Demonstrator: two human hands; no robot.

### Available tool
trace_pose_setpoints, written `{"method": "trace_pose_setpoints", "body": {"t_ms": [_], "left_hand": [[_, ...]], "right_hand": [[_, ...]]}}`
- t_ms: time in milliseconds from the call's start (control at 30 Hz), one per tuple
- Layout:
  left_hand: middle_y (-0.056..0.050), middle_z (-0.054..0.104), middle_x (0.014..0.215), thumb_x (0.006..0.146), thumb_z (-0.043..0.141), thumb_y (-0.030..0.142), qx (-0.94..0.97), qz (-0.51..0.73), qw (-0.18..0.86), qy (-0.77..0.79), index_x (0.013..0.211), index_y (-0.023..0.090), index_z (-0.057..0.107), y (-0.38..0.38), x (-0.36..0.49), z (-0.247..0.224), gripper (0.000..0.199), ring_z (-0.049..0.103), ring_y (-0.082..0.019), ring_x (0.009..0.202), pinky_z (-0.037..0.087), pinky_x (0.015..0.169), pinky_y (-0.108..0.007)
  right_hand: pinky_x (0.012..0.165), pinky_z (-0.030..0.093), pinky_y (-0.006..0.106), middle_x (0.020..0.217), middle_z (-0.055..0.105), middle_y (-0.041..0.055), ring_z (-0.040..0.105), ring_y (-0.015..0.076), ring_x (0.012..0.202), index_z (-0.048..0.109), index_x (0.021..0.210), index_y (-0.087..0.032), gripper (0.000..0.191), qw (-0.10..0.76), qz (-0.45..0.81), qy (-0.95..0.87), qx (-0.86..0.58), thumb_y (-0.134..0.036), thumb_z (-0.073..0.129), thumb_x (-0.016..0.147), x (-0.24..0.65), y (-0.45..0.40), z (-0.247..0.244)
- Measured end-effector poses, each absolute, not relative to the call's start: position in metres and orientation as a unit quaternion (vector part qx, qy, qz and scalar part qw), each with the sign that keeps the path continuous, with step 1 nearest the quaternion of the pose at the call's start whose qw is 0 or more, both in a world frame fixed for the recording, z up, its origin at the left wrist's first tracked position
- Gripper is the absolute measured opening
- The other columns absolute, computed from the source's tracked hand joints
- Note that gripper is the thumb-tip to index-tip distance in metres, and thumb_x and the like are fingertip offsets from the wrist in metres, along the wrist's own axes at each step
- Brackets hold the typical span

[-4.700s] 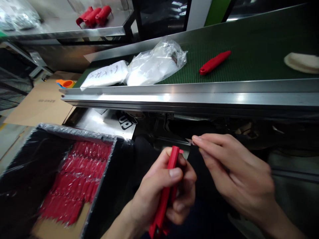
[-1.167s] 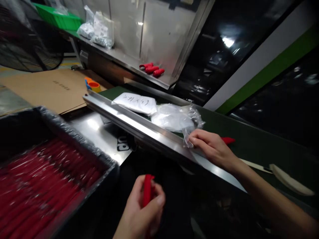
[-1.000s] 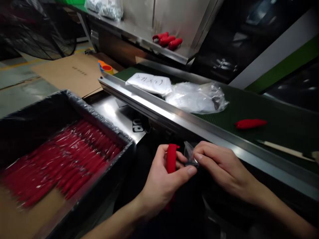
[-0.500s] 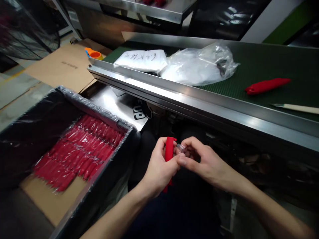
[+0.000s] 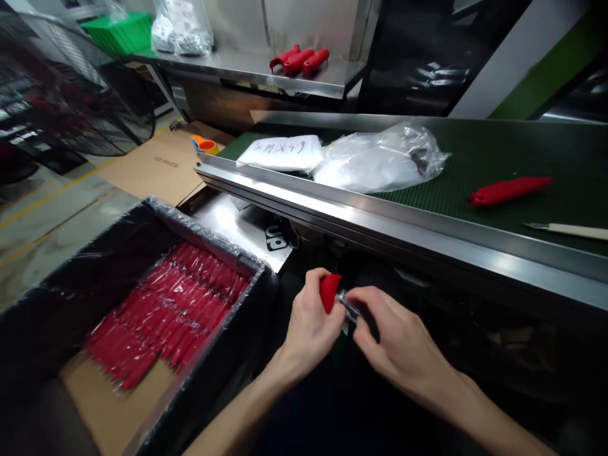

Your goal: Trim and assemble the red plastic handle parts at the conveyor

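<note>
Left hand grasping red piece, now turned, short end showing. Right hand, back from near edge of conveyor, pinching clear film just beside it; both hands now at one spot. Beyond, plastic bag near that edge.

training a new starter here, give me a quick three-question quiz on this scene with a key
1. Which hand has the small red part in its grip?
2. True or false: the pale-handled tool lies inside the black-lined box.
3. How many red pieces sit side by side on the metal shelf? a) one b) three c) six

Key:
1. The left hand.
2. False; it lies on the green belt.
3. b) three.
</note>
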State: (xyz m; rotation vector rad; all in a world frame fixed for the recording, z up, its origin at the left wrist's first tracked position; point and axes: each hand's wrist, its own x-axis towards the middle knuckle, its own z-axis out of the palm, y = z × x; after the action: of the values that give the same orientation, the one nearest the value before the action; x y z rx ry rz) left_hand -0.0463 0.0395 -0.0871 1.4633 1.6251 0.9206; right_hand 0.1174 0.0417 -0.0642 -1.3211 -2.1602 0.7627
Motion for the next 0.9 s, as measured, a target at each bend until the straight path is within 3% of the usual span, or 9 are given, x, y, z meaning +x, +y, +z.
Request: {"method": "trace_pose_setpoints", "body": {"t_ms": [67, 167, 267, 333, 433, 567, 733, 900], "left_hand": [[-0.006, 0.064, 0.105, 0.082, 0.055, 0.019, 0.6, 0.348, 0.362, 0.623, 0.124, 0.024, 0.044, 0.041, -0.049, -0.088, 0.043, 0.063, -0.022, 0.087, 0.048, 0.077, -0.035], [-0.006, 0.064, 0.113, 0.082, 0.056, 0.021, 0.659, 0.317, 0.371, 0.572, 0.134, 0.028, 0.041, 0.033, -0.051, -0.09, 0.055, 0.064, -0.024, 0.094, 0.049, 0.081, -0.038], [-0.004, 0.064, 0.107, 0.078, 0.058, 0.02, 0.67, 0.295, 0.384, 0.562, 0.137, 0.03, 0.039, 0.027, -0.052, -0.092, 0.064, 0.064, -0.024, 0.089, 0.048, 0.081, -0.039], [-0.003, 0.063, 0.098, 0.075, 0.059, 0.019, 0.639, 0.296, 0.388, 0.595, 0.138, 0.028, 0.038, 0.028, -0.055, -0.095, 0.067, 0.062, -0.023, 0.081, 0.046, 0.078, -0.038], [0.001, 0.059, 0.081, 0.077, 0.058, 0.02, 0.562, 0.315, 0.427, 0.634, 0.125, 0.022, 0.045, 0.039, -0.062, -0.1, 0.05, 0.058, -0.018, 0.069, 0.045, 0.068, -0.031], [0.001, 0.057, 0.068, 0.079, 0.058, 0.026, 0.47, 0.343, 0.498, 0.643, 0.086, 0.017, 0.056, 0.051, -0.068, -0.103, 0.012, 0.056, -0.014, 0.061, 0.043, 0.058, -0.024], [0.0, 0.059, 0.068, 0.08, 0.064, 0.032, 0.435, 0.36, 0.536, 0.627, 0.078, 0.015, 0.062, 0.045, -0.06, -0.096, 0.018, 0.055, -0.012, 0.061, 0.042, 0.058, -0.023], [0.0, 0.061, 0.075, 0.086, 0.062, 0.033, 0.459, 0.376, 0.536, 0.601, 0.084, 0.016, 0.063, 0.035, -0.055, -0.089, 0.017, 0.054, -0.013, 0.067, 0.042, 0.062, -0.023]], "right_hand": [[0.078, 0.047, 0.027, 0.102, 0.061, 0.0021, 0.058, 0.0144, 0.089, 0.053, 0.118, -0.022, 0.024, 0.293, 0.287, -0.755, -0.512, -0.025, 0.053, 0.093, 0.116, 0.046, -0.059], [0.07, 0.048, 0.022, 0.093, 0.064, -0.0014, 0.06, 0.011, 0.08, 0.062, 0.106, -0.024, 0.015, 0.271, 0.384, -0.744, -0.475, -0.033, 0.055, 0.096, 0.116, 0.055, -0.051], [0.065, 0.046, 0.02, 0.08, 0.065, -0.0043, 0.06, 0.0083, 0.069, 0.066, 0.088, -0.022, 0.016, 0.248, 0.438, -0.753, -0.424, -0.027, 0.053, 0.097, 0.121, 0.058, -0.045], [0.065, 0.046, 0.02, 0.079, 0.067, -0.0045, 0.06, 0.008, 0.069, 0.067, 0.089, -0.023, 0.013, 0.305, 0.382, -0.733, -0.473, -0.027, 0.057, 0.095, 0.13, 0.054, -0.042], [0.063, 0.048, 0.018, 0.079, 0.069, -0.0055, 0.063, 0.0085, 0.067, 0.069, 0.097, -0.026, 0.008, 0.385, 0.254, -0.675, -0.576, -0.031, 0.064, 0.092, 0.149, 0.036, -0.037], [0.073, 0.053, 0.021, 0.094, 0.071, -0.0018, 0.067, 0.0113, 0.077, 0.067, 0.105, -0.025, 0.015, 0.366, 0.169, -0.735, -0.546, -0.026, 0.065, 0.09, 0.169, 0.008, -0.033], [0.085, 0.053, 0.033, 0.098, 0.07, 0.0076, 0.065, 0.0192, 0.091, 0.062, 0.115, -0.014, 0.04, 0.351, 0.063, -0.836, -0.417, -0.002, 0.07, 0.078, 0.164, -0.008, -0.044], [0.079, 0.054, 0.039, 0.102, 0.071, 0.0117, 0.064, 0.0236, 0.092, 0.062, 0.117, -0.012, 0.04, 0.316, 0.034, -0.864, -0.391, 0.0, 0.067, 0.078, 0.157, -0.004, -0.061]]}}
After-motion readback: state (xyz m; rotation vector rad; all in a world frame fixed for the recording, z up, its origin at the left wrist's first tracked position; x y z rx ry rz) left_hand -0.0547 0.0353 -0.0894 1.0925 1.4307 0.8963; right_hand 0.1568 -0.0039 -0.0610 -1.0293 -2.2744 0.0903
